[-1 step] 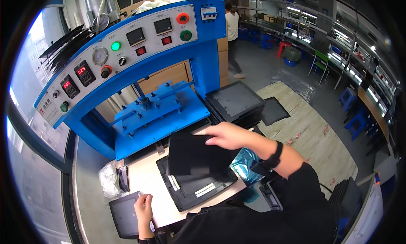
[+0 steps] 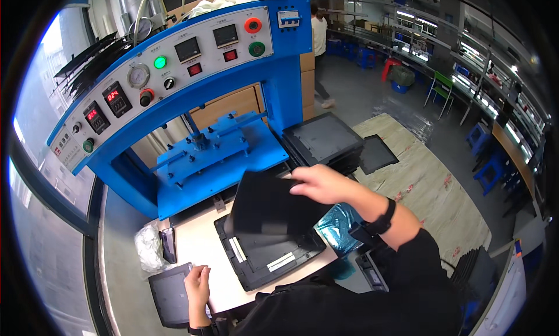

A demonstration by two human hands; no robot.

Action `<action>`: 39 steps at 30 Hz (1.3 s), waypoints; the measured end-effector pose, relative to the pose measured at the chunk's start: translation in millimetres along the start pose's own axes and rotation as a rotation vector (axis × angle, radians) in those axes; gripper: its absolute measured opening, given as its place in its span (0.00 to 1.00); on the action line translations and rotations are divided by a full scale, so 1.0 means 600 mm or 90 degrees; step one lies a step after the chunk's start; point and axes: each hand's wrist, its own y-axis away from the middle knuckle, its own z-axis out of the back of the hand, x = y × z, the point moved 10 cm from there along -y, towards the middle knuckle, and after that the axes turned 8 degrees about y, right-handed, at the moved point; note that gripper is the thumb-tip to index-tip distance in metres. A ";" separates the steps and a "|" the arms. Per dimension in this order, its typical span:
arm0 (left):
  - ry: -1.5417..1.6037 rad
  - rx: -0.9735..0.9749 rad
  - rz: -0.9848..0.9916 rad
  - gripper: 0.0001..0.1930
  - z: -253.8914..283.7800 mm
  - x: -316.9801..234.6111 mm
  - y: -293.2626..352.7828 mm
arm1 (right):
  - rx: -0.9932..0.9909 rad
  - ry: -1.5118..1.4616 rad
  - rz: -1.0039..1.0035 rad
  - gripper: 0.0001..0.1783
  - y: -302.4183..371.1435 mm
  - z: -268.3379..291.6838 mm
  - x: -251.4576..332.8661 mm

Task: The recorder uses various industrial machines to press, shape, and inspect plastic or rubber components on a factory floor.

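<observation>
My right hand grips the far right edge of a thin black sheet, which is tilted and slightly blurred. The sheet hangs over a black shallow panel with rounded corners and hides its far part. Pale strips lie on the panel's near and left sides. At the lower left, my left hand is held with its fingers curled together beside a dark grey panel. Whether anything is pinched in those fingers cannot be made out.
A blue press with a control board stands beyond the worktop. Stacked black panels sit to its right. Blue shiny film lies right of the panel, a clear plastic bag at left. A person stands farther back.
The black sheet has risen and tilted a little, its far left corner moving away from me. More of the left pale strip shows. My right hand has shifted slightly up and right.
</observation>
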 end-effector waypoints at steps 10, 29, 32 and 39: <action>-0.069 0.134 -0.080 0.09 -0.095 -0.052 -0.004 | -0.593 -0.823 -0.267 0.16 0.318 0.071 -0.331; -0.205 0.043 0.064 0.10 -0.014 -0.015 0.122 | -0.511 -1.132 -0.399 0.15 0.018 -0.054 -0.601; -0.212 0.099 0.005 0.11 -0.037 -0.017 0.116 | -0.456 -1.055 -0.419 0.15 0.054 -0.035 -0.621; -0.227 0.135 -0.029 0.11 -0.065 -0.048 0.105 | -0.289 -0.724 -0.644 0.14 0.098 -0.042 -0.606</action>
